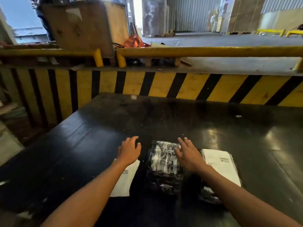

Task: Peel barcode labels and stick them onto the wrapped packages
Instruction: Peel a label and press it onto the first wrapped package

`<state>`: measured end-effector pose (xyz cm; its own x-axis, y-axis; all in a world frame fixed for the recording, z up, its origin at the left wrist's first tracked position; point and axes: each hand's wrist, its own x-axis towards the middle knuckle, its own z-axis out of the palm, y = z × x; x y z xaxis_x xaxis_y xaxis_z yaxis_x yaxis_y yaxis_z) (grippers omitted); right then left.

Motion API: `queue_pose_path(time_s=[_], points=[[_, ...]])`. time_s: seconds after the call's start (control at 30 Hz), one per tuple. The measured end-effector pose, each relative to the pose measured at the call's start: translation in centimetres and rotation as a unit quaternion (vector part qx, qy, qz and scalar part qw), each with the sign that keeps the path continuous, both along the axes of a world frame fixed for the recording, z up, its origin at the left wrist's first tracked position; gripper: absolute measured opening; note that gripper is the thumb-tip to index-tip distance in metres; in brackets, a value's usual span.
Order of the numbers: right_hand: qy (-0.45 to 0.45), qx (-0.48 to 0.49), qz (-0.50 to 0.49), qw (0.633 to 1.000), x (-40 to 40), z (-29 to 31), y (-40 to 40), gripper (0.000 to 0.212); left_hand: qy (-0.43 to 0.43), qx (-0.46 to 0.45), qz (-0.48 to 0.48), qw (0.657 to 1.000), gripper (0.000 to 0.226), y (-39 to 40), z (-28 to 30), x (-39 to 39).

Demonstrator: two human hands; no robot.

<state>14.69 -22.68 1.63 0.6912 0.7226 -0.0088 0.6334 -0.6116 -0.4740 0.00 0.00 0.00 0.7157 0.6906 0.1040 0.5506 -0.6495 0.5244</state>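
A black plastic-wrapped package (164,166) lies on the dark table (98,145) straight in front of me, glare on its top. A second wrapped package lies to its right with a white label sheet (221,164) on it. Another white label sheet (126,179) lies left of the middle package, partly under my left forearm. My left hand (129,151) hovers open just left of the middle package, fingers spread. My right hand (188,154) is open over that package's right edge, fingertips at its top corner. Neither hand holds anything.
A yellow and black striped barrier (164,86) runs along the far side of the table, topped by a yellow rail (196,51). Behind it stand a wooden crate (77,25) and warehouse floor. Small white scraps (238,116) lie on the table.
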Motion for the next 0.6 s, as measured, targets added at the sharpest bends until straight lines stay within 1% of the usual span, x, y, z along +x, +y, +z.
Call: queue_pose_path(time_s=[0.03, 0.1, 0.13, 0.23, 0.3, 0.4, 0.5, 0.6], points=[[0.013, -0.016, 0.007, 1.000, -0.5, -0.6, 0.4, 0.063, 0.019, -0.032, 0.040, 0.999, 0.045, 0.3, -1.0, -1.3], [0.020, -0.038, 0.012, 0.999, -1.0, -1.8, 1.1, 0.063, 0.042, -0.059, 0.106, 0.992, 0.046, 1.0, -3.7, -3.4], [0.018, -0.045, 0.014, 0.999, -1.3, -2.4, 1.5, 0.062, 0.062, -0.069, 0.125, 0.988, 0.047, 1.3, -5.2, -4.7], [-0.008, -0.064, 0.010, 0.998, -1.7, -3.3, 2.2, 0.060, 0.090, -0.075, 0.135, 0.984, 0.055, 1.6, -7.3, -6.4], [-0.002, -0.079, 0.001, 0.997, -2.1, -4.4, 3.8, 0.061, 0.111, -0.094, 0.139, 0.979, 0.065, 3.2, -9.0, -7.3], [-0.019, -0.058, -0.015, 0.998, -2.6, -5.2, 3.0, 0.062, 0.140, -0.102, 0.139, 0.975, 0.079, 3.5, -10.1, -7.9], [-0.043, -0.035, -0.028, 0.998, -3.0, -6.4, 2.8, 0.062, 0.140, -0.135, 0.142, 0.971, 0.085, 4.5, -11.5, -8.2], [-0.039, -0.029, -0.033, 0.998, -2.8, -6.5, 2.9, 0.062, 0.127, -0.138, 0.149, 0.971, 0.091, 5.0, -12.0, -7.9]])
